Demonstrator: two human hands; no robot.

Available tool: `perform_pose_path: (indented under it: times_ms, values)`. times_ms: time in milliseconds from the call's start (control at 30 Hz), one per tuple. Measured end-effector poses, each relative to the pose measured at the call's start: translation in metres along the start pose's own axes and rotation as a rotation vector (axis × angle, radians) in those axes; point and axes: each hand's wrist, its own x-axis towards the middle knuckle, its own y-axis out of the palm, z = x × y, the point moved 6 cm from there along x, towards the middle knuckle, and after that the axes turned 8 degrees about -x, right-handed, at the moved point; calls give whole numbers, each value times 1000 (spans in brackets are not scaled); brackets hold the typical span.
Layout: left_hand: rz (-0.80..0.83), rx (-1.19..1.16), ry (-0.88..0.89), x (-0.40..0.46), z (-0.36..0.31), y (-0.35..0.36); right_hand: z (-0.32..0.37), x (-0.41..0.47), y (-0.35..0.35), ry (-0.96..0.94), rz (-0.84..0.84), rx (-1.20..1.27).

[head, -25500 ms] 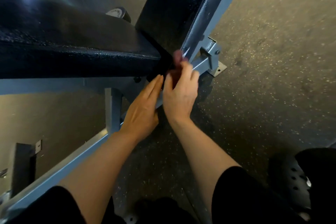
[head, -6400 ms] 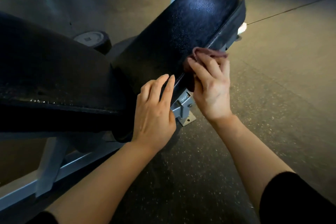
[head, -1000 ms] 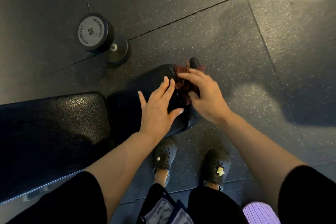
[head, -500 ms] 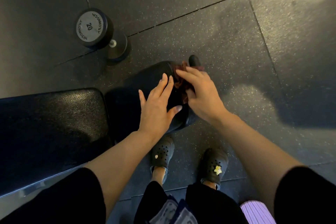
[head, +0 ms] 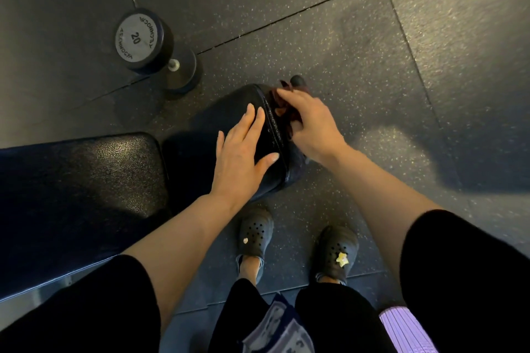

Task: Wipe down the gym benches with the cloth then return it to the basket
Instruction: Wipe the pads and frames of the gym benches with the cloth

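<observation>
I look straight down over a black gym bench. Its raised back pad point(head: 200, 140) stands on end in the middle of the view, and the flat seat pad point(head: 86, 189) lies to the left. My left hand point(head: 241, 155) rests flat on the back pad's top face with straight fingers. My right hand point(head: 309, 123) holds a crumpled dark red cloth point(head: 282, 107) against the pad's right edge. Most of the cloth is hidden under my fingers.
A 20 dumbbell point(head: 152, 46) stands on the speckled rubber floor point(head: 372, 51) behind the bench, to the left. My two dark clogs point(head: 255, 233) are planted just in front of the pad. A lilac ribbed item point(head: 407, 329) shows at the bottom right.
Over the last second my right hand with the cloth has shifted slightly along the pad's right edge. My left hand stays flat on the pad.
</observation>
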Motion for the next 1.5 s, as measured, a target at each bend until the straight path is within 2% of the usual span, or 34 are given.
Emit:
perform_pose_path:
  times_ms: [167,233,333,433,567,667,767,800,867,933,967,1067,1100,1167,1300,1400,1500]
  values:
    - [-45,-79,-23,-20,-8,6,1,-72,5,-12,10,35]
    - [-56,-109,-26,-30,-13,12,0,-66,5,-49,9,38]
    - [-70,-121,-53,-41,-14,20,-12,-38,5,-1,7,49]
    - [-87,-110,-78,-48,-14,25,-17,-71,13,46,-21,89]
    - [-136,-76,-95,-48,-13,28,-13,-100,20,-18,-53,94]
    - [-131,-41,-92,-47,-13,29,-28,-81,22,31,-12,91]
    - [-119,-43,-106,-48,-11,28,-45,-98,29,132,56,104]
    - [-118,-43,-109,-48,-11,29,-46,-106,26,160,33,116]
    - [-124,-52,-106,-49,-11,29,-43,-105,8,201,-121,159]
    - [-134,-56,-101,-48,-11,30,-31,-83,-15,153,-250,179]
    - [-143,-59,-100,-48,-11,29,-21,-68,-21,82,-245,152]
    - [-231,-124,-72,-48,-10,22,3,-36,-7,-96,-2,37]
    - [-270,-149,-56,-48,-10,18,2,-32,0,-109,56,19]
    - [-311,-164,-44,-45,-7,12,-11,-33,4,-47,61,7]
    - [-311,-145,-52,-31,-2,1,-19,-31,-9,45,-74,-44]
    - [-270,-145,-53,-19,2,-1,5,-10,-16,-56,-138,-28]
    - [-190,-115,-71,-10,5,5,11,11,-11,-142,-25,-107]
